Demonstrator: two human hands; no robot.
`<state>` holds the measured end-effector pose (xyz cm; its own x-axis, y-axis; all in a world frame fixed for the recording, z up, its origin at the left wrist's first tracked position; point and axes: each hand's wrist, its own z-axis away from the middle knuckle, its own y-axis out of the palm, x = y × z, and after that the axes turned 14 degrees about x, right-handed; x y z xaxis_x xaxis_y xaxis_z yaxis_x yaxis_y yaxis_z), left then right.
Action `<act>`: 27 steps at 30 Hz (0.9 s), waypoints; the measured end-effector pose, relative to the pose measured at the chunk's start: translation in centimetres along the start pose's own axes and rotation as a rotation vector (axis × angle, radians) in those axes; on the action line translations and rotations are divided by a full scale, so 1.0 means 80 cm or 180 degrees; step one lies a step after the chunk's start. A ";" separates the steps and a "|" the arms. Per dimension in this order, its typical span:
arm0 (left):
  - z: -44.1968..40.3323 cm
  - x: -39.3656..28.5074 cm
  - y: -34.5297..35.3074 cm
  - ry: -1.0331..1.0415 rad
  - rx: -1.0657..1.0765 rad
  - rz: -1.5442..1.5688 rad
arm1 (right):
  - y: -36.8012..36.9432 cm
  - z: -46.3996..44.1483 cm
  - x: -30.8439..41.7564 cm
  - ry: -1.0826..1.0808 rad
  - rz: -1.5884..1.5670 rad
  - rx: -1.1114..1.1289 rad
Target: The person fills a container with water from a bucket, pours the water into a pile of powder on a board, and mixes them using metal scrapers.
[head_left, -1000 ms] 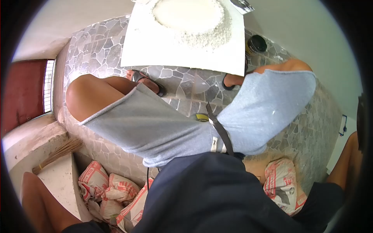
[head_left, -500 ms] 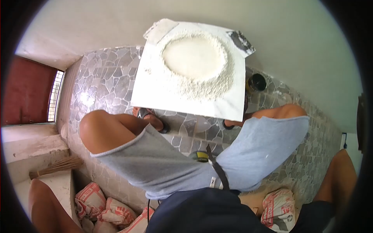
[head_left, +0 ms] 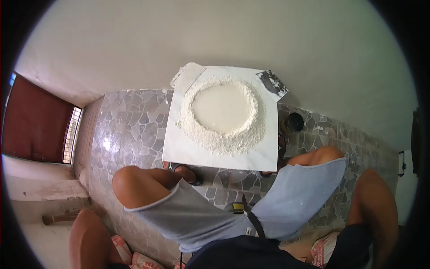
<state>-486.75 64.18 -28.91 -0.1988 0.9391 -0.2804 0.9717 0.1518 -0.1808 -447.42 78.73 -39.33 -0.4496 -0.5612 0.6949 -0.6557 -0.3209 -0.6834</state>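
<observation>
Neither of my hands is in view; only my bent left arm [head_left: 92,240] and right arm [head_left: 374,197] show at the lower edges. Between my spread legs and the wall stands a square white marbled board [head_left: 179,154]. On it lies a ring of crumbly white powder [head_left: 228,145] around a smooth, off-white wet-looking pool [head_left: 221,107]. A whitish flat plate [head_left: 188,75] sits over the board's far left corner. Over the far right corner lies a dark flat plate [head_left: 272,84] smeared with white.
A dark bucket [head_left: 294,122] stands right of the board on the stone-patterned floor [head_left: 130,116]. A roll of tape or similar round item [head_left: 235,208] is between my thighs. Printed sacks [head_left: 145,261] lie behind me, a stick broom [head_left: 65,217] at left, near a dark red door [head_left: 38,119].
My view has tilted up, so the board and my legs appear lower. Both arms have shifted inward in the picture. The powder and plates look unchanged.
</observation>
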 end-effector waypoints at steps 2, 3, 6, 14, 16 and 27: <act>-0.001 0.008 -0.002 -0.0005 -0.0010 0.0017 | -0.032 0.005 0.020 -0.0355 0.0005 -0.0279; -0.003 0.015 -0.002 -0.0044 -0.0022 0.0038 | -0.051 0.006 0.031 -0.0591 0.0026 -0.0458; -0.011 0.027 -0.005 -0.0095 -0.0009 0.0059 | -0.111 0.003 0.067 -0.1467 0.0077 -0.1048; -0.020 0.162 -0.059 -0.2097 -0.0396 -0.0696 | -0.086 -0.193 -0.053 0.0565 -0.0078 -0.0332; 0.016 0.263 -0.073 -0.2988 0.0492 -0.1346 | -0.041 -0.226 -0.205 0.0989 0.0958 0.0336; 0.239 0.479 -0.047 -0.5116 0.1298 -0.1679 | 0.056 -0.221 -0.306 0.2354 0.1368 0.1052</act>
<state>-500.42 93.73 -56.99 -0.6207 -0.4367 -0.6512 0.7249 -0.0034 -0.6888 -450.07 104.58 -55.44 -0.9631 -0.0878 0.2544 -0.1866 -0.4634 -0.8663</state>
